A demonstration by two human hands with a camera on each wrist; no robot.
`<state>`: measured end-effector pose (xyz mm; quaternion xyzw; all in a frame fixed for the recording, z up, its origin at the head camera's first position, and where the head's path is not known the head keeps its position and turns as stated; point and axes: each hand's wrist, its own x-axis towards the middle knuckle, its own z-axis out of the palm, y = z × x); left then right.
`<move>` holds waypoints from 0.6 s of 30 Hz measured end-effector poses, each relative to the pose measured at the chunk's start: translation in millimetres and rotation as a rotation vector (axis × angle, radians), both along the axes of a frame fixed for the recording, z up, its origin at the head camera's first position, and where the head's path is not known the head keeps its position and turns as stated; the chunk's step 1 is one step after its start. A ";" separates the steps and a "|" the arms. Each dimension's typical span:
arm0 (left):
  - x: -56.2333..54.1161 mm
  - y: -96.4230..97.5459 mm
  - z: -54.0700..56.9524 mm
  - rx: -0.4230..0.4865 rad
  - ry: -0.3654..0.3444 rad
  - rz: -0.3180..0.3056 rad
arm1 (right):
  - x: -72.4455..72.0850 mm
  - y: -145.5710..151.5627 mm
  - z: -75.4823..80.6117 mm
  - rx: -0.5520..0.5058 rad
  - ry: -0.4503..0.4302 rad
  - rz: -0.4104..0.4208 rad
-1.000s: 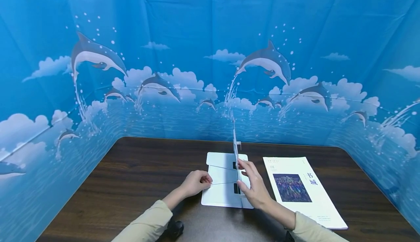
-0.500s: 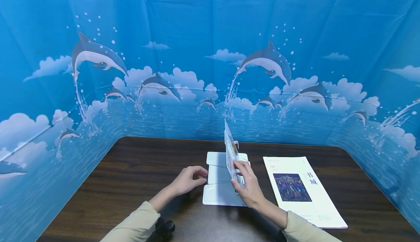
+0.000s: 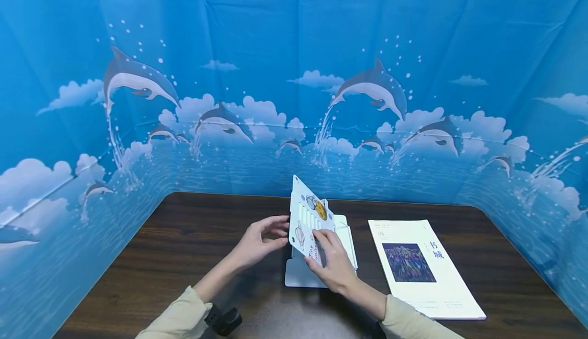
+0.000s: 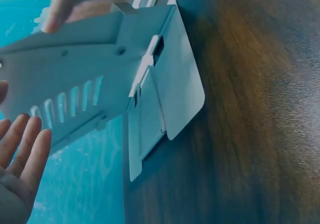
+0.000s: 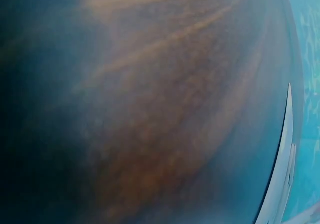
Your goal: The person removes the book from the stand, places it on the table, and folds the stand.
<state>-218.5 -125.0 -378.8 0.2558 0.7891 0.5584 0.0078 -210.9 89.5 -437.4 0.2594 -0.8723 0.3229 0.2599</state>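
A white metal folding book stand (image 3: 305,273) lies on the table, its hinged panel raised and leaning to the left. The panel's printed face (image 3: 304,221), with planets and lettering, is turned up and to the right; its slotted back (image 4: 85,74) shows in the left wrist view. My right hand (image 3: 337,267) rests its fingers on that printed face, the thumb against the near edge. My left hand (image 3: 259,242) is beside the panel's left edge, fingers loosely bent and holding nothing; contact cannot be told. In the right wrist view only a base edge (image 5: 280,179) is distinct.
A white booklet (image 3: 447,293) with a dark picture on its cover lies to the right of the stand. The dark wood table (image 3: 184,257) ends at a blue dolphin-print curtain (image 3: 257,73). A black device (image 3: 222,321) is on the left wrist.
The panel has swung from nearly upright over to the left, with my right hand moving along against it. My left hand has drawn back leftward from the base and risen slightly.
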 end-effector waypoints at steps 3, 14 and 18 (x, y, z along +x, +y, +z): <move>3.6 -4.0 0.4 0.028 -0.011 -0.025 | 1.4 -3.9 -1.7 0.044 -0.007 -0.003; 11.2 -20.1 -11.2 0.069 -0.133 -0.034 | 2.0 -12.8 -8.2 0.127 0.015 -0.011; 11.7 -25.2 -13.8 0.046 -0.160 0.014 | 2.1 -16.5 -7.0 0.148 -0.012 -0.002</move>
